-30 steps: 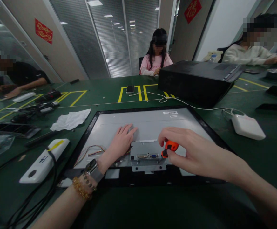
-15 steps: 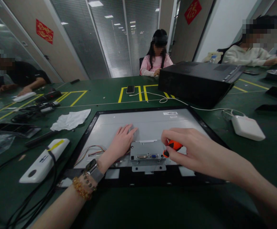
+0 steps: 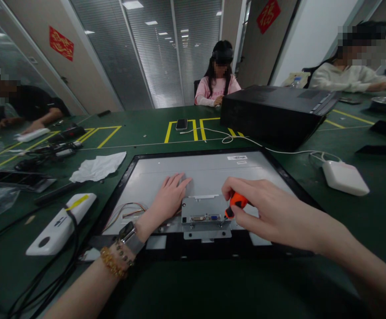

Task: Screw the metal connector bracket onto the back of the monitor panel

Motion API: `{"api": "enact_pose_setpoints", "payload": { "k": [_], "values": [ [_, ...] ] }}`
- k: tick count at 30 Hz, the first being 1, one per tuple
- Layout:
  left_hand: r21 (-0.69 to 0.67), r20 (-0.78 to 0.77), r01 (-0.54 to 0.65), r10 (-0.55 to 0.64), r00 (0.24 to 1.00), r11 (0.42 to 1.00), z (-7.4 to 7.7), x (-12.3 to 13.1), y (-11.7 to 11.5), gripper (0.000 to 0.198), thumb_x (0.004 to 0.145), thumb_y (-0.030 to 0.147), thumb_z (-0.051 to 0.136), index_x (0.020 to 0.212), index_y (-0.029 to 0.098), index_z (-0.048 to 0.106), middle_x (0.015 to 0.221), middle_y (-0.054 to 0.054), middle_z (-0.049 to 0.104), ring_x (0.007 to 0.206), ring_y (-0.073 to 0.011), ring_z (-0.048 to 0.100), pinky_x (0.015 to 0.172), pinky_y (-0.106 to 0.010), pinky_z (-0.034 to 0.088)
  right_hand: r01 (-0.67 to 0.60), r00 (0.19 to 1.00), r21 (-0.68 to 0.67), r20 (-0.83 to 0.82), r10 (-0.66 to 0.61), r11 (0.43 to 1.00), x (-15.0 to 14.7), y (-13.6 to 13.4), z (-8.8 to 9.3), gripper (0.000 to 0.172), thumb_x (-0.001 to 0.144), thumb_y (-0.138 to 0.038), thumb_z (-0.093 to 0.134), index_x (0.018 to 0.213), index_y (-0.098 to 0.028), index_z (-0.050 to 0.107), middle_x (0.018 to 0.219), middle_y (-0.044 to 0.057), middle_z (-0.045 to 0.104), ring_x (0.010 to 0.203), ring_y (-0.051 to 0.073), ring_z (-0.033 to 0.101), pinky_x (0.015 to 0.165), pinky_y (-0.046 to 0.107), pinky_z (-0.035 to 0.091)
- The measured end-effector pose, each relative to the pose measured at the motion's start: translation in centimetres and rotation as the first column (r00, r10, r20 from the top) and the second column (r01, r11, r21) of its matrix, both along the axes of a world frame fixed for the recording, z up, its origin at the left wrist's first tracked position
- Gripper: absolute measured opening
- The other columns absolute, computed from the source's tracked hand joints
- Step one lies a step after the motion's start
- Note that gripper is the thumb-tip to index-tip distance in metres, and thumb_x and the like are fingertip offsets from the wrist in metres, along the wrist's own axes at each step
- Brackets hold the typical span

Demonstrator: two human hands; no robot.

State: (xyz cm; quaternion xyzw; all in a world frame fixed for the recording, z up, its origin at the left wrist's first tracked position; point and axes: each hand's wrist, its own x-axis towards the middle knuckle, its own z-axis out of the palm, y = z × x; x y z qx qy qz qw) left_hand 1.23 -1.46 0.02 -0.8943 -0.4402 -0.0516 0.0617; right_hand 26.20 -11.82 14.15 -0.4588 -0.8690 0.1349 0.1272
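Observation:
A monitor panel (image 3: pixel 213 170) lies face down on the green table, its grey metal back up inside a black frame. A small metal port bracket (image 3: pixel 205 213) with two connectors sits near its front edge. My left hand (image 3: pixel 168 198) rests flat on the panel just left of the bracket, fingers stretched out. My right hand (image 3: pixel 266 208) is closed round an orange screwdriver (image 3: pixel 235 203), whose tip points down at the bracket's right end. Thin coloured wires (image 3: pixel 129 209) run under my left wrist.
A white device (image 3: pixel 60 223) with a black cable lies at the left, a crumpled white cloth (image 3: pixel 98 167) behind it. A black box (image 3: pixel 272 113) and a white adapter (image 3: pixel 345 178) stand at the right. Three other people sit round the table.
The orange screwdriver's handle has turned and shifted slightly within my right hand's fingers. My left hand has stayed put on the panel.

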Motion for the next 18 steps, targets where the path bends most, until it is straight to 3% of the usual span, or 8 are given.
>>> {"api": "enact_pose_setpoints", "payload": {
  "k": [4, 8, 10, 14, 18],
  "values": [
    [0.002, 0.013, 0.005, -0.005, 1.0, 1.0, 0.0, -0.1, -0.1, 0.045, 0.097, 0.01, 0.035, 0.141, 0.018, 0.043, 0.146, -0.016, 0.043, 0.137, -0.0276, 0.039, 0.111, -0.052, 0.034, -0.001, 0.998, 0.159, 0.06, -0.009, 0.987, 0.0, 0.8, -1.1, 0.021, 0.098, -0.036, 0.044, 0.091, -0.02, 0.055, 0.068, 0.0, 0.062, 0.059, 0.016, 0.057, 0.056, 0.028, 0.033],
    [0.02, 0.02, 0.005, -0.005, 1.0, 1.0, -0.1, -0.1, 0.0, 0.046, 0.096, 0.01, 0.035, 0.141, 0.018, 0.043, 0.146, -0.016, 0.043, 0.136, -0.0282, 0.04, 0.11, -0.052, 0.034, -0.026, 0.997, 0.237, 0.082, 0.006, 0.971, 0.0, 0.9, -1.2, 0.035, 0.098, -0.047, 0.043, 0.08, -0.02, 0.058, 0.053, -0.003, 0.053, 0.047, 0.014, 0.049, 0.051, 0.027, 0.025],
    [0.011, 0.013, 0.005, -0.005, 1.0, 1.0, -0.1, -0.1, 0.0, 0.046, 0.096, 0.01, 0.036, 0.14, 0.018, 0.043, 0.145, -0.016, 0.044, 0.136, -0.0281, 0.039, 0.11, -0.052, 0.034, -0.043, 0.997, 0.212, 0.072, 0.028, 0.976, 0.0, 0.6, -0.7, 0.033, 0.098, -0.043, 0.042, 0.08, -0.02, 0.057, 0.056, -0.002, 0.055, 0.05, 0.014, 0.049, 0.053, 0.028, 0.026],
    [0.004, 0.018, -0.008, 0.008, 1.0, 1.0, 0.1, 0.1, 0.0, 0.045, 0.096, 0.011, 0.037, 0.139, 0.019, 0.046, 0.146, -0.015, 0.043, 0.134, -0.0283, 0.041, 0.11, -0.051, 0.034, -0.09, 0.996, 0.099, 0.005, 0.09, 0.991, 0.0, 0.1, 0.2, 0.012, 0.088, -0.023, 0.045, 0.088, -0.019, 0.056, 0.08, 0.003, 0.063, 0.068, 0.018, 0.055, 0.062, 0.03, 0.033],
    [0.006, 0.021, -0.002, 0.002, 1.0, 1.0, 0.0, 0.0, 0.0, 0.044, 0.097, 0.012, 0.037, 0.14, 0.019, 0.045, 0.146, -0.015, 0.042, 0.134, -0.0287, 0.041, 0.11, -0.05, 0.034, -0.09, 0.996, 0.087, -0.019, 0.092, 0.992, 0.0, 0.0, 0.3, 0.018, 0.08, -0.017, 0.045, 0.094, -0.02, 0.055, 0.093, 0.004, 0.062, 0.073, 0.018, 0.057, 0.064, 0.031, 0.035]
  ]
}}
